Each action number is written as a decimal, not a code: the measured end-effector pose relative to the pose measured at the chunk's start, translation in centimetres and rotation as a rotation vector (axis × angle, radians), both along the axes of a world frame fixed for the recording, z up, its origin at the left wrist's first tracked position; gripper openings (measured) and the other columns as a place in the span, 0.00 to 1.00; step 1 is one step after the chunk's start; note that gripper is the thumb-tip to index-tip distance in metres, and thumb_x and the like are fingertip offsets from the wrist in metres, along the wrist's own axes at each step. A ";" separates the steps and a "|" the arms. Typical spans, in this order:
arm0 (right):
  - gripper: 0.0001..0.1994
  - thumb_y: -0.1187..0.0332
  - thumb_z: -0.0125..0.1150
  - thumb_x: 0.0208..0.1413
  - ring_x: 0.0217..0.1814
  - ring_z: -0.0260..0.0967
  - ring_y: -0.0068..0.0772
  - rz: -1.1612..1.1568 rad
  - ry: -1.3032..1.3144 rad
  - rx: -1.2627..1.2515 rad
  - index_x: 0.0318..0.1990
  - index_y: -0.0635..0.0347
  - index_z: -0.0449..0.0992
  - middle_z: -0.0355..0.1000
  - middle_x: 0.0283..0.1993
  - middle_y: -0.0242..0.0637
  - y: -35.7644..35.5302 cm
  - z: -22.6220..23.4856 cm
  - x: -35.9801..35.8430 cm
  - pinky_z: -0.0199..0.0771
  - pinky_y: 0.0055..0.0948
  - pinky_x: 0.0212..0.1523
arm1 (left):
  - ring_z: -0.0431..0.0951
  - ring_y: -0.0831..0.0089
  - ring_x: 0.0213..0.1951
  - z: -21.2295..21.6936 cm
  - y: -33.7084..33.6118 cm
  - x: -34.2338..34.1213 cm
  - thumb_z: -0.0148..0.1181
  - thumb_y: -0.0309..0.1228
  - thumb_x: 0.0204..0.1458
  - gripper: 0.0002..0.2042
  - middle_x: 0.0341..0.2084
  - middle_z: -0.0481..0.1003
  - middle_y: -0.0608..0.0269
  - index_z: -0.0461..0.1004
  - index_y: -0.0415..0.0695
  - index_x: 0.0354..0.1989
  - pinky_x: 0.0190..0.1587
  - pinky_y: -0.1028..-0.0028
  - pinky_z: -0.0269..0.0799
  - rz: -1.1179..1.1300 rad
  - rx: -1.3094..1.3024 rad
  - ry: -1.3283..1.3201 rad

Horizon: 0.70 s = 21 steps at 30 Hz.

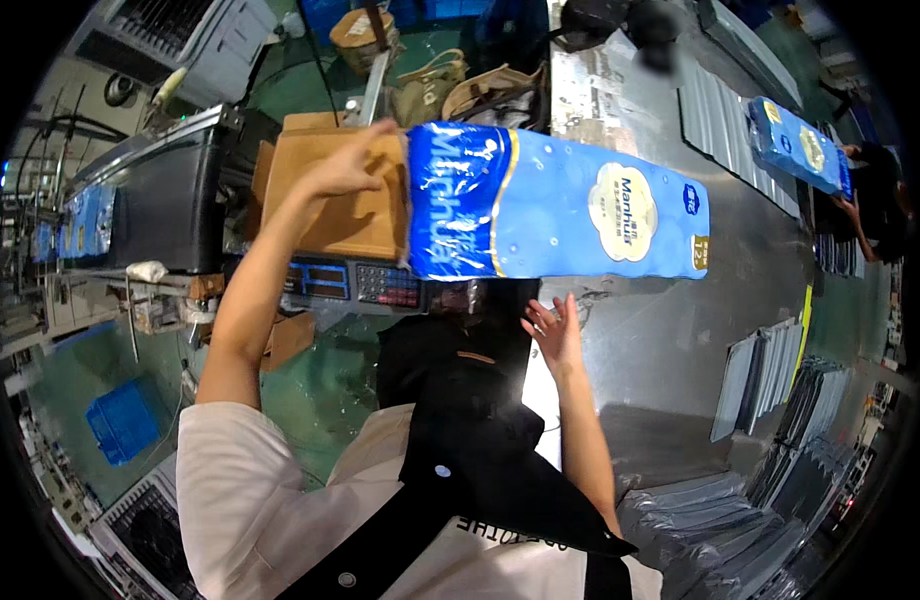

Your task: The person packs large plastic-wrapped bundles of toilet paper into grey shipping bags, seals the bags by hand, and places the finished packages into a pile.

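A long blue plastic-wrapped pack (555, 215) lies crosswise in front of me, its darker glossy end to the left. That end meets a brown cardboard box (330, 215), and the rest reaches over the metal table to the right. Above the cardboard is my left hand (345, 172), fingers stretched toward the pack's left end, holding nothing. My right hand (555, 335) is raised just below the pack's near edge, fingers spread and empty. Whether either hand touches the pack is hard to tell.
A scale with a keypad (388, 285) sits under the cardboard. Flat grey plastic bags (695, 530) are stacked on the metal table (660, 360). At the far right another person holds a similar blue pack (800, 148). A black machine (170, 195) stands left; a blue crate (128, 420) is on the floor.
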State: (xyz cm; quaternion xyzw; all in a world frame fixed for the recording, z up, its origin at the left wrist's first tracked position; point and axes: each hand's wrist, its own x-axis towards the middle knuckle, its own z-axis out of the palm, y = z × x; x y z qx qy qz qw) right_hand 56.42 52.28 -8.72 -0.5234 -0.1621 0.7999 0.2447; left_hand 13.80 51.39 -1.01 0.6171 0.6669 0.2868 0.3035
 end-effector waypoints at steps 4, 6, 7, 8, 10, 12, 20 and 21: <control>0.47 0.36 0.55 0.39 0.55 0.54 0.43 -0.359 0.111 0.102 0.60 0.53 0.39 0.51 0.56 0.49 2.3 -2.4 -0.1 0.61 0.42 0.50 | 0.61 0.59 0.53 -2.7 7.9 9.1 0.58 0.24 0.30 0.28 0.47 0.64 0.51 0.61 0.40 0.48 0.55 0.69 0.55 -0.041 0.036 0.096; 0.43 0.37 0.55 0.40 0.53 0.53 0.47 -0.415 0.253 0.197 0.59 0.50 0.45 0.49 0.55 0.49 4.0 -2.3 1.2 0.60 0.42 0.47 | 0.66 0.59 0.49 -1.5 9.6 14.1 0.58 0.25 0.33 0.27 0.44 0.67 0.52 0.61 0.42 0.48 0.51 0.66 0.60 0.128 0.348 -0.014; 0.39 0.38 0.55 0.41 0.51 0.54 0.45 -0.446 0.158 0.227 0.58 0.47 0.50 0.52 0.55 0.46 3.9 -2.2 0.6 0.60 0.44 0.45 | 0.69 0.62 0.45 -2.6 10.1 14.0 0.58 0.26 0.35 0.27 0.41 0.70 0.54 0.62 0.43 0.49 0.49 0.68 0.62 0.024 0.145 -0.145; 0.37 0.40 0.55 0.42 0.51 0.54 0.44 -0.510 0.109 0.139 0.57 0.45 0.51 0.53 0.54 0.42 4.1 -4.6 1.2 0.60 0.47 0.44 | 0.70 0.65 0.43 -4.2 10.2 14.2 0.58 0.27 0.37 0.24 0.37 0.72 0.56 0.65 0.43 0.48 0.47 0.71 0.63 0.031 0.154 -0.069; 0.32 0.44 0.55 0.45 0.49 0.58 0.42 -0.560 0.202 0.125 0.55 0.49 0.57 0.60 0.51 0.37 5.9 -0.3 0.1 0.58 0.46 0.49 | 0.72 0.71 0.31 -3.0 10.6 16.6 0.55 0.24 0.35 0.15 0.27 0.74 0.59 0.72 0.41 0.37 0.35 0.73 0.66 0.146 -0.060 -0.298; 0.19 0.56 0.54 0.49 0.44 0.66 0.30 -0.446 0.097 0.316 0.44 0.59 0.68 0.69 0.42 0.35 5.8 -4.5 2.3 0.65 0.31 0.48 | 0.68 0.74 0.24 -5.9 10.8 19.7 0.52 0.22 0.34 0.12 0.20 0.72 0.61 0.73 0.39 0.31 0.27 0.74 0.63 0.111 0.047 -0.127; 0.31 0.49 0.50 0.45 0.46 0.66 0.44 -0.616 1.156 0.433 0.51 0.65 0.62 0.67 0.47 0.49 1.5 9.6 6.6 0.67 0.39 0.49 | 0.59 0.70 0.16 20.1 -0.4 32.8 0.60 0.24 0.26 0.12 0.11 0.57 0.66 0.59 0.45 0.13 0.23 0.72 0.47 -0.526 0.669 -0.063; 0.32 0.48 0.52 0.45 0.46 0.66 0.43 -0.598 1.303 0.477 0.52 0.65 0.62 0.66 0.47 0.48 1.7 8.4 6.3 0.67 0.39 0.48 | 0.58 0.70 0.15 22.0 -2.1 32.2 0.63 0.26 0.25 0.16 0.11 0.56 0.67 0.56 0.47 0.13 0.22 0.72 0.45 -0.568 0.781 -0.047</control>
